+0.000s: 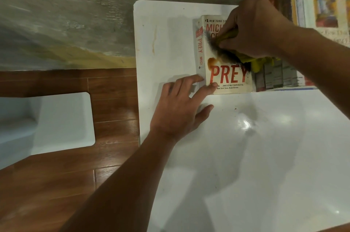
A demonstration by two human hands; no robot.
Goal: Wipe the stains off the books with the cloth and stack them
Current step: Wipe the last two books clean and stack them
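My left hand point(179, 107) is lying flat, fingers touching the book's point(226, 78) near corner. My right hand point(250, 28) is gripping the yellow cloth point(253, 61) on its cover.

White table point(246, 156), paperback "PREY" point(225, 78) flat near its far edge, cover up. Left hand point(180, 110) flat on table, fingertips on the book's near-left corner. Right hand point(250, 28) grips yellow cloth point(255, 63), pressing it on the cover. More books point(274, 76) just right. Wood floor point(47, 184) left.
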